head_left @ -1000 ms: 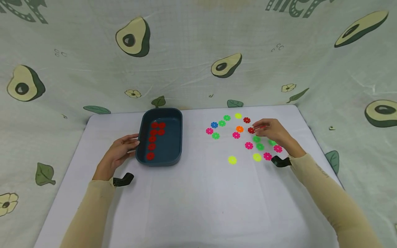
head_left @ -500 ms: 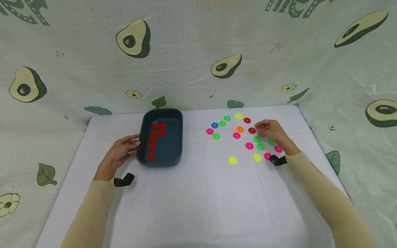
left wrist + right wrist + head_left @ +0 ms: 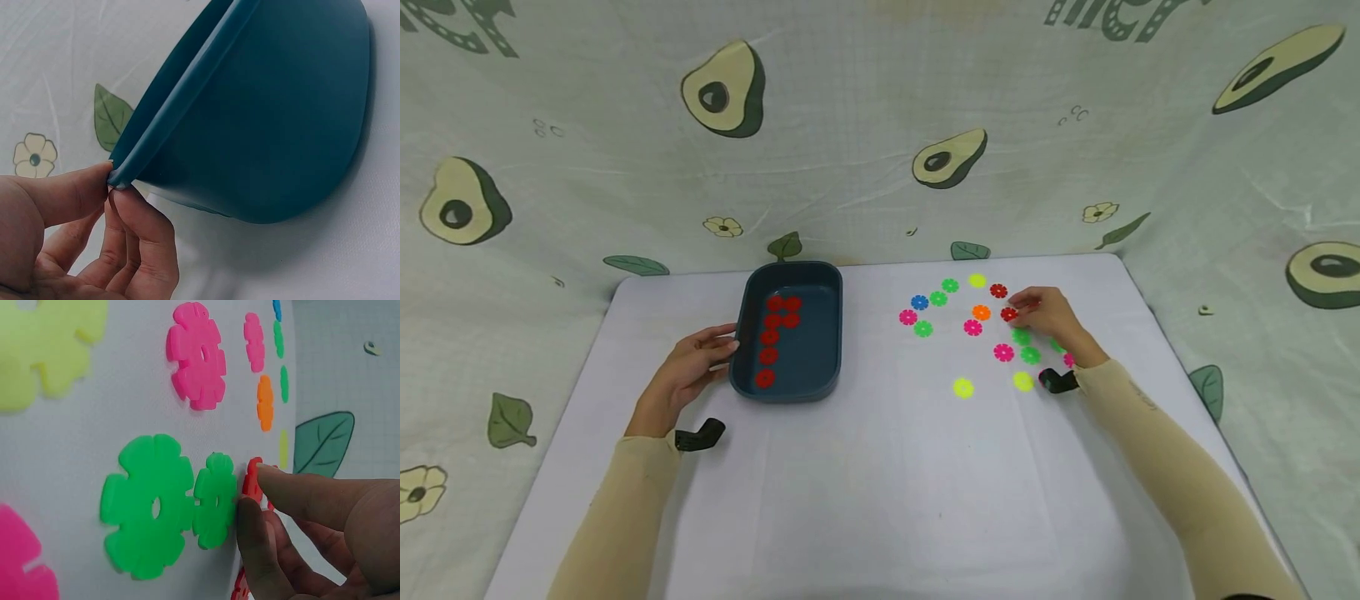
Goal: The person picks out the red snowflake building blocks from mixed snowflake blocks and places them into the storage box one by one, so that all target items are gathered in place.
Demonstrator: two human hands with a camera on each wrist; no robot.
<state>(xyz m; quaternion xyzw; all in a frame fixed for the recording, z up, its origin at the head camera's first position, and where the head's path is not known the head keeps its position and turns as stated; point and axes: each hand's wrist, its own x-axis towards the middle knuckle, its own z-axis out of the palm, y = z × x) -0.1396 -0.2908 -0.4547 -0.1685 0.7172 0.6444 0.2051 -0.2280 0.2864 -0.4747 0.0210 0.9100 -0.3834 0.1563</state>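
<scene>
My left hand [image 3: 688, 371] pinches the left rim of a dark teal rectangular tub [image 3: 820, 350]. In the left wrist view, thumb and forefinger meet at the rim of the tub [image 3: 269, 119]. Several red notched discs [image 3: 768, 337] lie inside it. Over on the right, my right hand [image 3: 1051, 318] has its thumb and finger on opposite edges of a red flower-shaped plastic disc [image 3: 1008, 314]. The right wrist view shows this red disc [image 3: 251, 480] between the fingertips, partly covered. Another red disc [image 3: 240, 589] shows below the fingers.
Around the right hand lie green discs [image 3: 1030, 355], pink discs [image 3: 1003, 352], yellow discs [image 3: 963, 388], an orange disc [image 3: 981, 312] and a blue disc [image 3: 920, 302]. One more red disc [image 3: 997, 290] lies behind. A patterned cloth [image 3: 850, 150] rises beyond the white tabletop [image 3: 880, 500].
My right hand first drew slightly right, then came back left onto the red disc, and its forearm shifted left. The left hand and tub stay in place.
</scene>
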